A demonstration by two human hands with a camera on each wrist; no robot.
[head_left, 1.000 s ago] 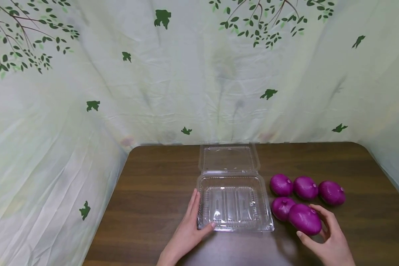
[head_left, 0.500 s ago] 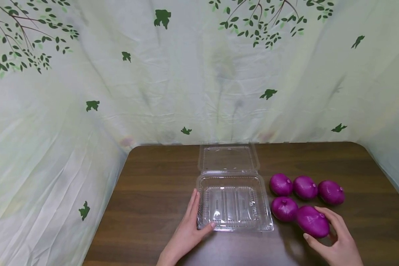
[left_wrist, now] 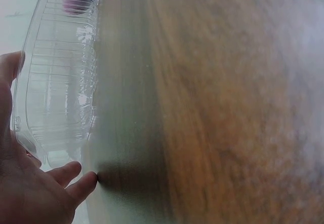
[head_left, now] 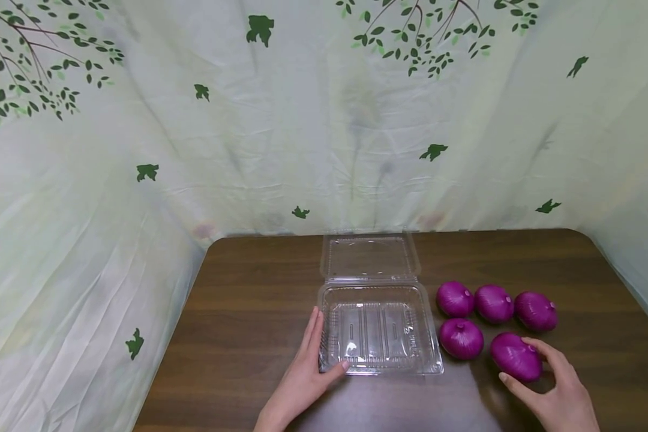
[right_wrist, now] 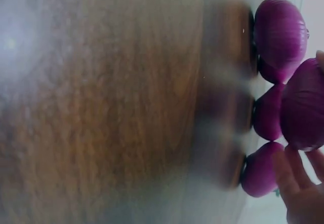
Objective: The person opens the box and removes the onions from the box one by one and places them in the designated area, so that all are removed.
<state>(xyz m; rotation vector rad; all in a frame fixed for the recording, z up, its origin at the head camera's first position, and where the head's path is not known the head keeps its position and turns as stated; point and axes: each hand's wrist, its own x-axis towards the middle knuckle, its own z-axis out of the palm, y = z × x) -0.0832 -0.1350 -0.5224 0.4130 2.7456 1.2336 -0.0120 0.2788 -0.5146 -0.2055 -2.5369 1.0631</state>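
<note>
A clear plastic clamshell container (head_left: pixel 378 336) lies on the table with its lid (head_left: pixel 371 258) folded back. My left hand (head_left: pixel 302 372) rests at the container's left side, fingers straight along the wall and thumb on the near-left corner; the left wrist view shows this container wall (left_wrist: pixel 61 82) too. My right hand (head_left: pixel 561 384) holds a red onion (head_left: pixel 515 357) between thumb and fingers, nearest to me. In the right wrist view that onion (right_wrist: pixel 306 105) partly hides the others behind it. Another red onion (head_left: pixel 461 339) sits just left of it, apart from it.
Behind these stands a row of red onions: a left one (head_left: pixel 455 299), a middle one (head_left: pixel 494 303) and a right one (head_left: pixel 536 311). The brown wooden table (head_left: pixel 248 336) ends at a pale leaf-printed curtain (head_left: pixel 302 120).
My right hand has moved to the right with the onion, away from the neighbouring onion on its left. My left hand and the container stay in place.
</note>
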